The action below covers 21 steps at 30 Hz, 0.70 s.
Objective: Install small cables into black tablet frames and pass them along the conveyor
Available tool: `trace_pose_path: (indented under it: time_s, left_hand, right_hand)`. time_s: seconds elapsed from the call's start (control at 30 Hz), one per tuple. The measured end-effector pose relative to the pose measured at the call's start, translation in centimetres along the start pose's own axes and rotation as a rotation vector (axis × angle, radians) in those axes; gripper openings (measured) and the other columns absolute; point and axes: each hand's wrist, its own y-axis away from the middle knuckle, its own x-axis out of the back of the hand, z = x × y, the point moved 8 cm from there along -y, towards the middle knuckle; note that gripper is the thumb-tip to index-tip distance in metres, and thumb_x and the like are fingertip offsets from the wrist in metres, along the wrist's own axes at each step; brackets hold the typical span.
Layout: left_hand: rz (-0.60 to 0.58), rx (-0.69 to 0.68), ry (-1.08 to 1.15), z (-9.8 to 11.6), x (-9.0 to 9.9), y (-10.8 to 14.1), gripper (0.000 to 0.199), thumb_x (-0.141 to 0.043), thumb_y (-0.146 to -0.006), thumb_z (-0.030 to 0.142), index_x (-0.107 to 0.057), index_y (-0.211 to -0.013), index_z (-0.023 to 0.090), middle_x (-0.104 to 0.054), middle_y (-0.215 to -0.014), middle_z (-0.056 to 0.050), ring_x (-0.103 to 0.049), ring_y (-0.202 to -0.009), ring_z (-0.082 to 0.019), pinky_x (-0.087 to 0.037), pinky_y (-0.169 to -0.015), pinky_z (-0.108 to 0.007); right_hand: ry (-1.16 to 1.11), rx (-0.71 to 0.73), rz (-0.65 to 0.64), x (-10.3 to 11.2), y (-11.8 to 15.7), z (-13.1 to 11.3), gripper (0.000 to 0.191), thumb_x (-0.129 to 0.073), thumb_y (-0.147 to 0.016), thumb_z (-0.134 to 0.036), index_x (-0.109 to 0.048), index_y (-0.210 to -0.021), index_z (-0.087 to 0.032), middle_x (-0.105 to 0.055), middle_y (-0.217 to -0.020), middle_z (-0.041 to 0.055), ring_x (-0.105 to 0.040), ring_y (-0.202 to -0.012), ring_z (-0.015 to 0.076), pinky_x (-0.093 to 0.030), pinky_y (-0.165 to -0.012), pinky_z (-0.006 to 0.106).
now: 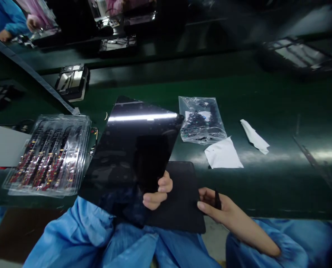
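Observation:
My left hand (158, 190) grips a glossy black screen panel (126, 152), with fingers curled round its right edge and the palm hidden behind it. The panel is tilted and reflects a bright strip of light. Beneath it lies a flat matt black pad (182, 193), partly covered, reaching over the table's front edge. At the pad's right edge is my right hand (220, 206), fingers bent, thumb and forefinger close to or touching that edge. A slim black tool (217, 200) pokes up between its fingers; its exact kind is unclear.
Left stands a clear plastic tray (51, 156) of small circuit parts beside a white box (6, 145). A clear bag of black parts (202, 121), a white paper square (224, 153) and a white strip (254, 137) lie right. Open device housings (72, 82) sit farther back; co-workers' hands (33, 23) show top left.

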Motion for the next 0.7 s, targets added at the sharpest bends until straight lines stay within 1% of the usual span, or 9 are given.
trace_pose_path:
  time_s: [0.07, 0.1, 0.17, 0.27, 0.4, 0.57, 0.63, 0.7]
  left_hand:
    - [-0.025, 0.049, 0.001, -0.2, 0.2, -0.3, 0.037, -0.041, -0.083, 0.041, -0.041, -0.053, 0.019, -0.039, -0.049, 0.002, -0.037, -0.026, -0.009, -0.026, -0.027, -0.023]
    - [-0.042, 0.052, 0.005, -0.2, 0.1, -0.4, 0.036, -0.042, -0.083, 0.039, -0.041, -0.052, 0.019, -0.04, -0.049, 0.003, -0.037, -0.026, -0.009, -0.026, -0.026, -0.023]
    - [-0.043, 0.023, 0.021, 0.0, -0.2, -0.5, 0.035, -0.042, -0.083, 0.036, -0.042, -0.052, 0.018, -0.039, -0.05, 0.003, -0.036, -0.025, -0.008, -0.025, -0.025, -0.021]
    - [-0.001, -0.006, 0.037, 0.2, -0.5, -0.3, 0.038, -0.038, -0.086, 0.036, -0.041, -0.052, 0.018, -0.038, -0.05, 0.003, -0.035, -0.025, -0.007, -0.024, -0.024, -0.02]
    - [-0.05, -0.02, 0.05, 0.3, -1.1, -0.1, 0.037, -0.035, -0.086, 0.028, -0.043, -0.052, 0.017, -0.04, -0.053, 0.002, -0.035, -0.025, -0.008, -0.022, -0.023, -0.021]
    - [-0.104, -0.048, 0.056, 0.4, -1.1, 0.0, 0.031, -0.041, -0.083, 0.027, -0.048, -0.055, 0.017, -0.04, -0.055, 0.003, -0.035, -0.026, -0.007, -0.021, -0.025, -0.02]
    - [-0.099, -0.042, 0.029, 0.3, -1.1, 0.0, 0.032, -0.039, -0.084, 0.029, -0.046, -0.055, 0.017, -0.039, -0.056, 0.003, -0.035, -0.028, -0.007, -0.021, -0.027, -0.02]
    - [-0.063, -0.023, -0.006, 0.2, -0.9, 0.0, 0.034, -0.035, -0.085, 0.029, -0.042, -0.054, 0.018, -0.037, -0.055, 0.003, -0.034, -0.028, -0.007, -0.02, -0.028, -0.02]
  right_hand:
    - [0.021, 0.005, -0.009, 0.0, -0.1, 0.0, 0.047, -0.065, -0.067, -0.062, -0.06, -0.084, -0.018, -0.059, -0.078, 0.0043, -0.057, -0.075, 0.018, -0.049, -0.07, 0.029]
    - [0.033, 0.009, -0.013, 0.0, -0.2, -0.1, 0.048, -0.064, -0.067, -0.063, -0.06, -0.084, -0.018, -0.059, -0.077, 0.0044, -0.057, -0.076, 0.0184, -0.049, -0.071, 0.03]
    - [0.06, 0.011, -0.021, -0.2, -0.3, -0.2, 0.048, -0.064, -0.067, -0.063, -0.059, -0.084, -0.019, -0.059, -0.077, 0.0044, -0.058, -0.077, 0.0192, -0.05, -0.072, 0.031]
    - [0.086, -0.004, -0.034, -0.3, -0.3, -0.2, 0.049, -0.064, -0.066, -0.064, -0.057, -0.085, -0.019, -0.06, -0.079, 0.0046, -0.059, -0.078, 0.0202, -0.051, -0.075, 0.033]
    - [0.098, -0.007, -0.054, -0.4, -0.2, 0.1, 0.05, -0.061, -0.068, -0.065, -0.057, -0.088, -0.019, -0.061, -0.08, 0.0052, -0.059, -0.079, 0.0208, -0.051, -0.076, 0.034]
    - [0.096, -0.003, -0.049, -0.3, -0.3, 0.5, 0.05, -0.061, -0.07, -0.064, -0.058, -0.091, -0.018, -0.062, -0.082, 0.0056, -0.06, -0.081, 0.021, -0.051, -0.076, 0.034]
    - [0.091, -0.01, -0.05, -0.4, -0.3, 0.5, 0.052, -0.06, -0.069, -0.065, -0.058, -0.092, -0.018, -0.063, -0.082, 0.0061, -0.061, -0.081, 0.0212, -0.051, -0.075, 0.034]
    - [0.089, -0.015, -0.046, -0.4, -0.3, 0.4, 0.053, -0.061, -0.068, -0.066, -0.059, -0.092, -0.018, -0.063, -0.082, 0.0061, -0.061, -0.08, 0.0212, -0.051, -0.075, 0.034]
